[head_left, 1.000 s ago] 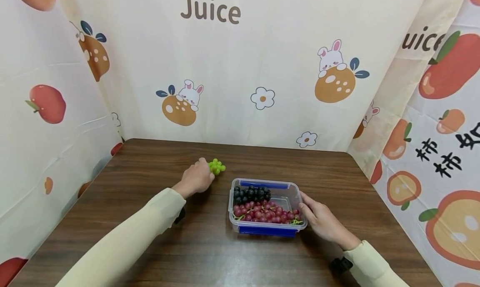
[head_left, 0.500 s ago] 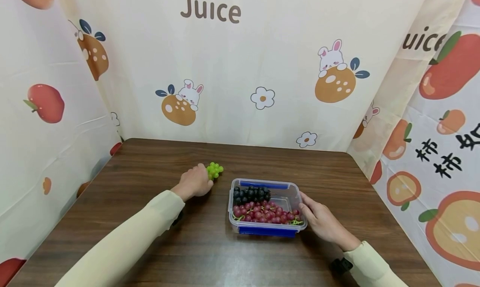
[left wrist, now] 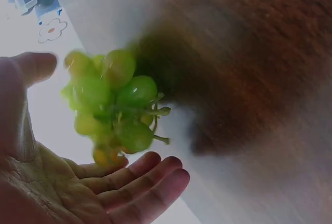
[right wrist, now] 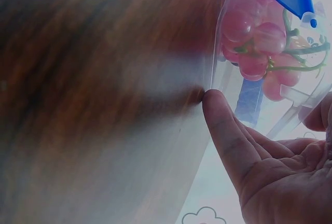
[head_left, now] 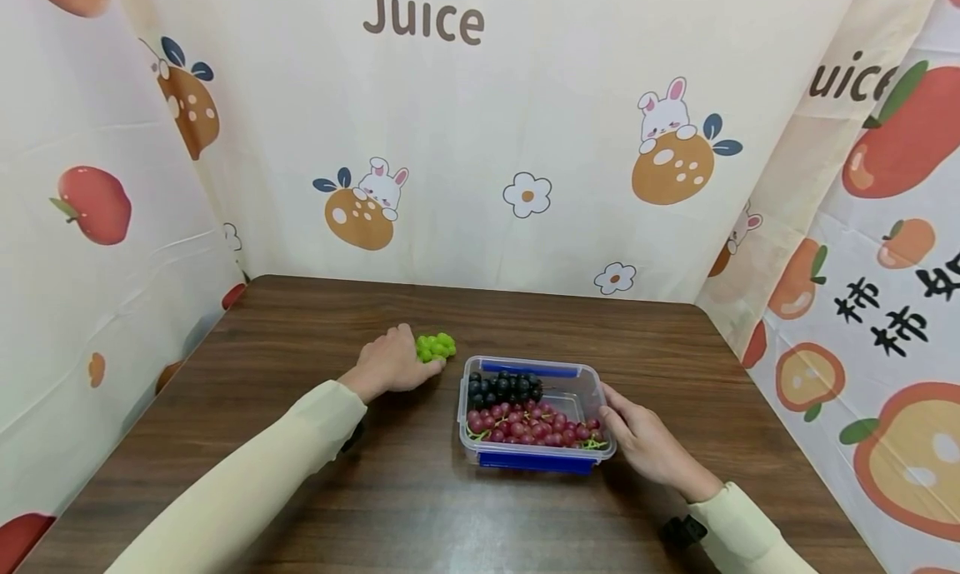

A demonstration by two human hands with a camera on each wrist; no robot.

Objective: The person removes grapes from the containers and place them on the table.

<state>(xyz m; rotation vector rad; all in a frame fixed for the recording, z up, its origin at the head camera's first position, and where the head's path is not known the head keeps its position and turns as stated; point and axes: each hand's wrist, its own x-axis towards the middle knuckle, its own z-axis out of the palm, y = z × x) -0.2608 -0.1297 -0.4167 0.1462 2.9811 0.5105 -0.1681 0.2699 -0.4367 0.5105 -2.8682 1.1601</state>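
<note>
A bunch of green grapes point(head_left: 436, 347) lies on the table by my left hand point(head_left: 392, 361). In the left wrist view, the grapes point(left wrist: 111, 102) sit between the spread thumb and fingers point(left wrist: 150, 193); the thumb stands apart from them, and the fingers lie nearly straight beside the bunch. My right hand point(head_left: 652, 442) holds the right side of a clear plastic food container point(head_left: 468, 452), thumb at the rim and fingers along the outer wall. Inside are black grapes point(head_left: 504, 388) at the back and red grapes point(head_left: 528, 425) in front. Red grapes point(right wrist: 254, 37) show through the wall in the right wrist view.
The container has blue clips point(head_left: 536, 461) on its long sides. Bare floor shows in its back right part. Around the brown wooden table point(head_left: 420, 507) hangs a fruit-print cloth point(head_left: 457, 124) at the back and both sides.
The left thumb has stretched out to the right, away from the fingers. The green grapes shifted left, then slightly right, and lie turned differently. The right hand and container stay put.
</note>
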